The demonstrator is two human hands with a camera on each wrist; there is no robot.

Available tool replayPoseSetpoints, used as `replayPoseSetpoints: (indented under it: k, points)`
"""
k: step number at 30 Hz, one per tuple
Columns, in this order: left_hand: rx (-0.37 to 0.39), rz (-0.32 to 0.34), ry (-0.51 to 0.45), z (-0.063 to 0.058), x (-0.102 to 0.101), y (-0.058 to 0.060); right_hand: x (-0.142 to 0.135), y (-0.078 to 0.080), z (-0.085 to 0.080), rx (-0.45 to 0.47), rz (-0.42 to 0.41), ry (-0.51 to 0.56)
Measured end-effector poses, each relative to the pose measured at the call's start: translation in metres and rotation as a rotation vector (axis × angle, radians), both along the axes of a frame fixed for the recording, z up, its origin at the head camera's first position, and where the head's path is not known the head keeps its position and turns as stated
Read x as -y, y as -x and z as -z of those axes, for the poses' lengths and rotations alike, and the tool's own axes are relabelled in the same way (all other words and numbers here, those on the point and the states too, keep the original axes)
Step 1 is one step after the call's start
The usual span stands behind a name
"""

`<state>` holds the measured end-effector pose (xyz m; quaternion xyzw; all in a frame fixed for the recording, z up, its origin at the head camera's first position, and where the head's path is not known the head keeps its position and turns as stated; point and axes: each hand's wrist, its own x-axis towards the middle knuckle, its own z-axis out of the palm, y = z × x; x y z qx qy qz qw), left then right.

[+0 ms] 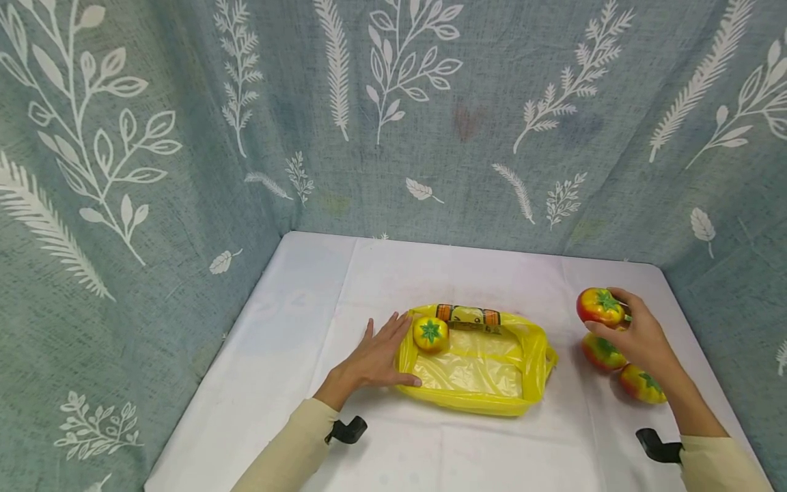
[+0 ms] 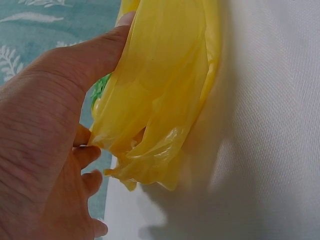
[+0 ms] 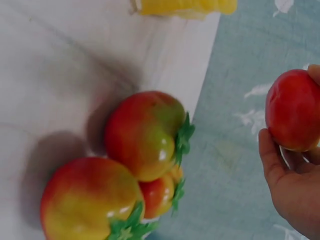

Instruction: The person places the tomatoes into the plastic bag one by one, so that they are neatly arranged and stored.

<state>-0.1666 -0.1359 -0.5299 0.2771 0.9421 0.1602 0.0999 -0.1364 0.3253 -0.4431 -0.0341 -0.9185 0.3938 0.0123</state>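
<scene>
My right hand (image 1: 641, 340) gripped a glossy red-and-yellow round fruit (image 1: 598, 306) by its sides, apparently for security, near similar fruits (image 1: 641, 384). My left hand (image 1: 376, 357), fingers spread straight, touched the yellow plastic bag (image 1: 473, 403), seemingly steadying its rim beside the green-leaved yellow fruit (image 1: 431, 335) inside.

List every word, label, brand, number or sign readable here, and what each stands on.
No text can be read.
Yellow bag: orange-and-black print near its far edge, too small to tell whether it includes words.
Cloth backdrop: white plant patterns, no lettering visible.
</scene>
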Motion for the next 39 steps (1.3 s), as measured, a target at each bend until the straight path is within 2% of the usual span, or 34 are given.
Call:
replayPoseSetpoints:
  k: [12, 19, 26, 39]
  points:
    - [0.002, 0.000, -0.019, -0.001, 0.001, -0.001, 0.024, 0.013, 0.000, -0.042, -0.123, 0.012]
    - [-0.002, -0.002, -0.018, -0.003, 0.001, 0.000, 0.040, 0.020, -0.005, 0.009, -0.154, -0.002]
    - [0.005, -0.005, -0.031, -0.004, 0.001, -0.001, 0.056, 0.030, -0.010, 0.023, -0.218, 0.003]
    - [0.011, 0.004, -0.016, -0.005, 0.001, -0.002, 0.086, 0.041, -0.015, -0.002, -0.358, -0.085]
